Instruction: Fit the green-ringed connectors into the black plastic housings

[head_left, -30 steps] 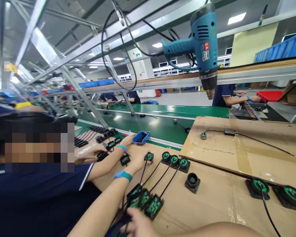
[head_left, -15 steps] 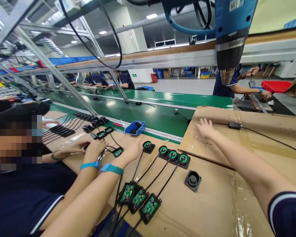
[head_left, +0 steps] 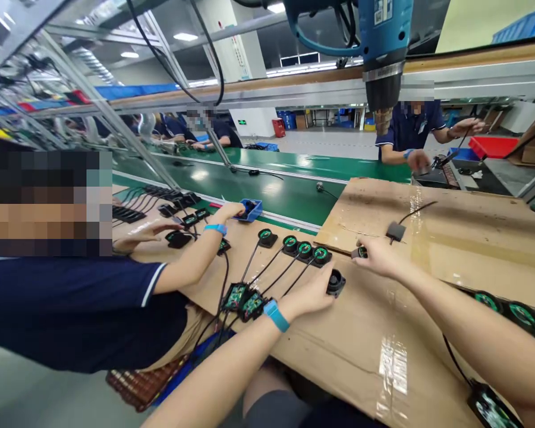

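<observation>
Newly, left fingers (head_left: 323, 279) on black housing (head_left: 337, 282)

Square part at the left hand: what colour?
Black; the square part shows best in the head view.

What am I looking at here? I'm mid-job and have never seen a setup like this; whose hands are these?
There is no robot: the view comes from a camera on a person's head, looking forward and down at their own bare hands. The left hand, below a teal wristband, is at a black square housing; whether it grips it is hard to tell. The right hand holds a small round part. On the cardboard lie round parts with green centres and open boxes with circuit boards. The hand in the blue tray is a co-worker's. A blue power tool hangs above.
</observation>
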Demonstrator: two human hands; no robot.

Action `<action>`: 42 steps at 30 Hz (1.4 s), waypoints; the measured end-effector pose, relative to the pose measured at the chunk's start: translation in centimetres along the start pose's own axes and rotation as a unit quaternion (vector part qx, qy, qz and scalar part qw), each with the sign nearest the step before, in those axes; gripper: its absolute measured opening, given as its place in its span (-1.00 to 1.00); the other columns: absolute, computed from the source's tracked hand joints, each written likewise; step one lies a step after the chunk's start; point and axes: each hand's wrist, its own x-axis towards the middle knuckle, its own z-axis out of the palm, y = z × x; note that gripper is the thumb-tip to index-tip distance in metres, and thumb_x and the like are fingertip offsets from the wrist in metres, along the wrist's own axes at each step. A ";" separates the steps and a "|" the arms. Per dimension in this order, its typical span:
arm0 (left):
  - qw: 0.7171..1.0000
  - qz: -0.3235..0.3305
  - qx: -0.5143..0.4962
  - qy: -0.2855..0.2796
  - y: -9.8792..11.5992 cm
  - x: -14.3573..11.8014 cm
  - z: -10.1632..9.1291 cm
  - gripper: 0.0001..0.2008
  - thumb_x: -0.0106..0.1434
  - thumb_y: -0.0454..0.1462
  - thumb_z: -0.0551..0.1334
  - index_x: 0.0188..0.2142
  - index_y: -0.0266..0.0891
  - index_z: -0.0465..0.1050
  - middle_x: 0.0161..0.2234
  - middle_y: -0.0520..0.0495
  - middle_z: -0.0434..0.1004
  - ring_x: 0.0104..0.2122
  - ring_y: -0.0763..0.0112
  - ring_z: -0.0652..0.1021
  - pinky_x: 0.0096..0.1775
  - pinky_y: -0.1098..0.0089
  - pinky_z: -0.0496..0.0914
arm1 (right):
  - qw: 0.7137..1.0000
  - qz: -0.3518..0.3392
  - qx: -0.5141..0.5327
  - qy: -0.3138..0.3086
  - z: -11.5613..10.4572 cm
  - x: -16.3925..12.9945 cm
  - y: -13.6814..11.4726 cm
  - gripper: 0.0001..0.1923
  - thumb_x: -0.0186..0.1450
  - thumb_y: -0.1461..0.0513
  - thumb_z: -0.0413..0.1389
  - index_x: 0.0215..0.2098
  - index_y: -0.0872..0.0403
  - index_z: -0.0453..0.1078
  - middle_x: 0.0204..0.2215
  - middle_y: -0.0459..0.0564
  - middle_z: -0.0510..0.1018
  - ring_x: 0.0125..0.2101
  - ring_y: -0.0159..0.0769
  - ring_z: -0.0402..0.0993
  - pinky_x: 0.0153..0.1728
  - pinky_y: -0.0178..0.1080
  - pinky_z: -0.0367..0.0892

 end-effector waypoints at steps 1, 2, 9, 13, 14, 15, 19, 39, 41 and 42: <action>1.000 -0.004 -0.016 0.025 -0.2 0.0 0.6 -0.17 0.09 -0.44 0.25 0.36 -0.29 0.07 0.33 -0.38 0.22 0.33 -0.01 0.29 0.33 -0.07 0.20 | 1.000 0.000 0.029 0.007 0.3 -2.4 -0.9 -0.70 0.27 0.11 0.15 -0.09 0.10 0.40 -0.27 0.06 0.59 -0.26 -0.20 0.50 -0.31 -0.30 0.23; 0.998 -0.009 -0.028 0.057 -0.2 -0.1 1.1 -0.28 0.12 -0.44 0.26 0.29 -0.27 0.18 0.25 -0.34 0.34 0.26 0.03 0.38 0.29 -0.05 0.26 | 0.999 0.004 0.053 0.008 0.9 -4.7 -1.9 -0.71 0.26 0.12 0.15 -0.11 0.10 0.40 -0.31 0.06 0.59 -0.29 -0.20 0.51 -0.32 -0.29 0.23; 0.960 -0.093 0.023 0.263 3.0 -3.8 5.2 -0.61 0.15 -0.25 0.42 -0.07 -0.21 0.36 -0.09 -0.17 0.50 -0.01 0.06 0.51 0.08 0.00 0.41 | 0.993 0.066 0.052 -0.086 7.1 -12.7 -8.1 -0.80 0.24 0.21 0.12 -0.21 0.16 0.42 -0.27 0.22 0.58 -0.27 -0.04 0.56 -0.30 -0.18 0.32; 0.934 -0.144 -0.026 0.326 3.1 -5.8 7.7 -0.57 0.19 -0.22 0.40 -0.01 -0.20 0.30 -0.06 -0.18 0.49 -0.02 0.10 0.53 0.05 0.06 0.44 | 0.991 0.031 0.115 -0.063 9.5 -13.5 -8.8 -0.64 0.30 0.16 0.19 -0.01 0.20 0.41 -0.12 0.23 0.53 -0.12 -0.03 0.53 -0.10 -0.12 0.39; 0.929 -0.149 -0.039 0.336 2.9 -6.1 8.1 -0.56 0.19 -0.21 0.40 -0.01 -0.20 0.29 -0.07 -0.16 0.50 -0.03 0.12 0.54 0.04 0.08 0.45 | 0.989 0.002 0.142 -0.050 9.8 -13.6 -8.5 -0.58 0.30 0.16 0.21 0.07 0.19 0.38 -0.07 0.22 0.51 -0.06 -0.05 0.51 -0.04 -0.12 0.39; 0.926 -0.151 -0.048 0.344 2.7 -6.2 8.3 -0.55 0.19 -0.21 0.40 0.01 -0.19 0.29 -0.07 -0.16 0.51 -0.03 0.13 0.55 0.03 0.09 0.46 | 0.985 -0.030 0.167 -0.040 10.1 -13.7 -8.1 -0.53 0.29 0.19 0.22 0.13 0.18 0.35 -0.02 0.21 0.49 -0.02 -0.07 0.48 0.01 -0.11 0.38; 0.929 -0.127 -0.046 0.344 2.0 -6.1 8.5 -0.38 0.18 -0.23 0.42 0.17 -0.19 0.23 0.09 -0.23 0.47 0.10 0.09 0.50 0.15 0.05 0.41 | 0.971 -0.091 0.222 -0.010 11.0 -14.1 -6.5 -0.56 0.30 0.31 0.19 0.15 0.16 0.35 0.03 0.17 0.48 0.03 -0.11 0.44 0.11 -0.07 0.36; 0.948 0.103 0.115 0.277 3.0 -7.3 8.7 -0.46 0.32 -0.33 0.23 0.27 -0.21 0.20 0.09 -0.28 0.48 0.11 0.04 0.45 0.14 -0.05 0.44 | 0.899 -0.013 0.325 0.293 11.5 -14.3 -8.2 -0.64 0.31 0.14 0.26 0.03 0.09 0.43 -0.10 0.12 0.54 -0.09 -0.19 0.50 0.02 -0.15 0.46; 0.946 0.112 0.128 0.277 3.0 -7.3 8.7 -0.49 0.32 -0.37 0.17 0.25 -0.20 0.21 0.06 -0.27 0.50 0.08 0.06 0.47 0.11 -0.05 0.46 | 0.915 0.021 0.318 0.248 11.6 -13.9 -8.5 -0.67 0.29 0.15 0.28 -0.02 0.10 0.45 -0.13 0.10 0.52 -0.11 -0.19 0.49 0.01 -0.17 0.46; 0.945 0.111 0.127 0.279 3.0 -7.3 8.7 -0.50 0.33 -0.39 0.15 0.24 -0.19 0.22 0.05 -0.26 0.51 0.07 0.07 0.47 0.10 -0.05 0.47 | 0.921 0.039 0.314 0.228 11.6 -13.7 -8.6 -0.67 0.28 0.14 0.29 -0.04 0.09 0.45 -0.14 0.09 0.51 -0.12 -0.19 0.49 0.00 -0.17 0.46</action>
